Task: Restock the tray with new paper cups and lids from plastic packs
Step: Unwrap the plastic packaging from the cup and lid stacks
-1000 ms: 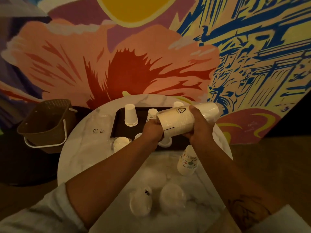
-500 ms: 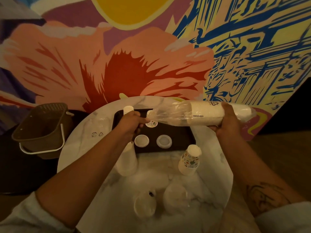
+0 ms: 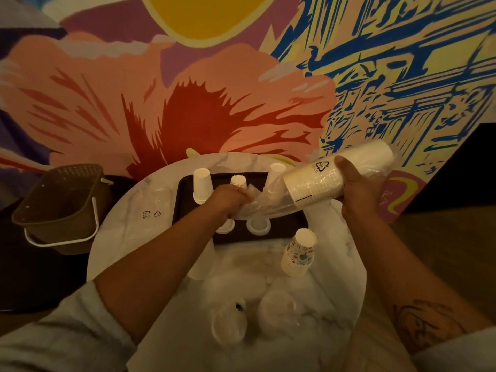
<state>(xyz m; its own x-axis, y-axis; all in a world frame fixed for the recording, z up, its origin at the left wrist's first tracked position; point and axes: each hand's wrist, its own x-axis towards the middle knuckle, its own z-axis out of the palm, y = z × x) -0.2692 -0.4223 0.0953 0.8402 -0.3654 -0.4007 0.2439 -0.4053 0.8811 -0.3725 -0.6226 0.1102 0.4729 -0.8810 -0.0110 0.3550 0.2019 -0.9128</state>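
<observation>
**A:** What could go wrong here?

**B:** Above the round counter [image 3: 335, 267], the pack of paper cups [image 3: 319, 183] hangs tilted over the right edge of the dark tray [image 3: 185, 190]. My right hand [image 3: 359, 189] has its fingers wrapped round the stacked cups through the film. My left hand [image 3: 228, 197] pinches the slack, empty end of the wrapper. If I tug hard, the stack may shoot out and bowl over the white cup stack [image 3: 201, 185] at the tray's far left corner. My right forearm could also clip the printed cups [image 3: 299, 253] near the counter's right edge.

**A:** Anything you can't make out?

**B:** My left forearm covers something pale at the tray's near left corner. The wrapped bundles [image 3: 228, 324] at the counter's near edge are too dim to call cups or lids. Of the two lids [image 3: 259, 226] on the tray, one sits half under my hand.
</observation>
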